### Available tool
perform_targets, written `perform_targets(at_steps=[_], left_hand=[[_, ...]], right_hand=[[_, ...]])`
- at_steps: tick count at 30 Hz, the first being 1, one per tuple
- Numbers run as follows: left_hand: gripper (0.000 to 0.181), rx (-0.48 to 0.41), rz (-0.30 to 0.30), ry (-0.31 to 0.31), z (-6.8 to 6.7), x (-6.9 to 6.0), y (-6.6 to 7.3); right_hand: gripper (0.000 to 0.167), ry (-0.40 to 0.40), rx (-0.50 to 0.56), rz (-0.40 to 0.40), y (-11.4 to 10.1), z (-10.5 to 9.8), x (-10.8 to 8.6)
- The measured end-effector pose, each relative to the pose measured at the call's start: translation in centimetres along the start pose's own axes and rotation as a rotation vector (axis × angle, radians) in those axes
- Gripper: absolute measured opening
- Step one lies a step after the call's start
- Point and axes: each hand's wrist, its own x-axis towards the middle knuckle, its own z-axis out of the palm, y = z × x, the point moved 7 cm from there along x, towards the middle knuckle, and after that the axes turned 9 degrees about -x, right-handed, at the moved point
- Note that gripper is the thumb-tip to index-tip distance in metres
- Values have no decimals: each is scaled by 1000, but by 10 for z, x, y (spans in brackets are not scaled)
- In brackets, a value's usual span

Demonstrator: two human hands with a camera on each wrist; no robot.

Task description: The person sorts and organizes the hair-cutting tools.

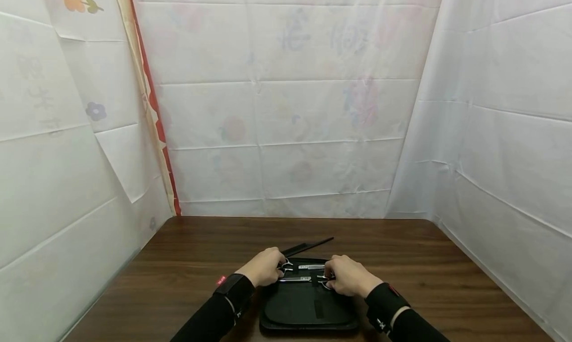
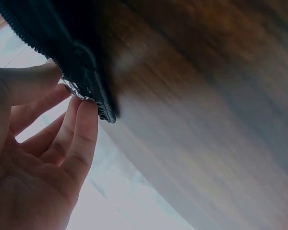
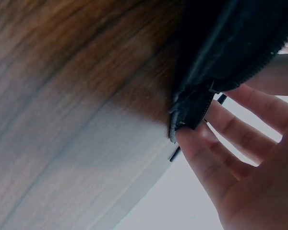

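Note:
A black zip case (image 1: 313, 307) lies opened on the table, with two pairs of silver scissors inside. My left hand (image 1: 263, 267) reaches in from the left, its fingertips at the finger rings of the farther scissors (image 1: 311, 266). From the other side my right hand (image 1: 348, 276) holds the nearer scissors (image 1: 295, 279) by the handle end; their blades point left. Both wrist views look up past the zipped edge of the case (image 2: 62, 43); a little metal shows by the left fingertips. In the right wrist view, fingers (image 3: 206, 158) hide the scissors.
Beyond the case lies a long, thin black comb-like tool (image 1: 308, 246), slanting up to the right. The brown wooden table (image 1: 214, 238) is bordered by white printed sheets (image 1: 286, 113) at the back and both sides.

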Motion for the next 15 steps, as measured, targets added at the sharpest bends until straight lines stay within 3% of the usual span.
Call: perform_targets(at_steps=[15], left_hand=[[24, -9, 0, 5, 3, 0, 1]], right_hand=[[10, -3, 18, 2, -1, -1, 1]])
